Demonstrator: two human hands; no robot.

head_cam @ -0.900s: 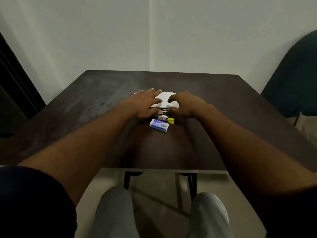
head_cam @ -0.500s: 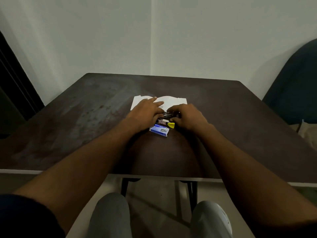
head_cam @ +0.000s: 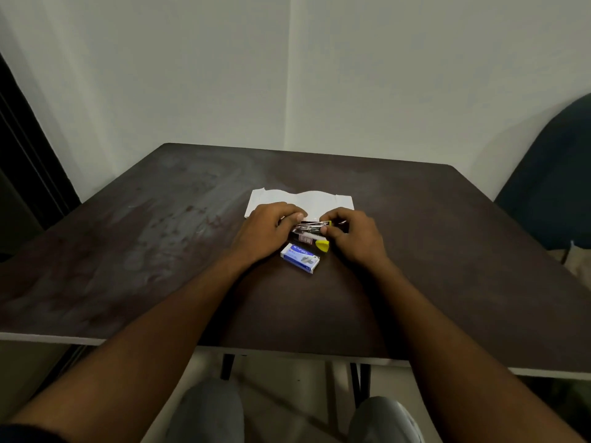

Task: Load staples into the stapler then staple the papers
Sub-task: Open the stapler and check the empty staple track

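A small stapler (head_cam: 308, 230) with a dark metal body and a yellow end lies in the middle of the dark table (head_cam: 160, 251). My left hand (head_cam: 267, 230) grips its left end with curled fingers. My right hand (head_cam: 355, 236) pinches its right end between thumb and fingers. White papers (head_cam: 319, 201) lie flat just behind the stapler, partly hidden by both hands. A blue staple box (head_cam: 300, 258) sits closed just in front of the stapler, touching neither hand.
The table stands in a corner of pale walls. A dark blue chair back (head_cam: 556, 187) rises at the right edge. A dark door frame (head_cam: 28, 161) is at the left. My knees (head_cam: 211, 410) show below the table's near edge.
Both hands drew back off the papers and closed on the stapler, lifting it slightly. More of the papers shows now. The camera view tilted downward.
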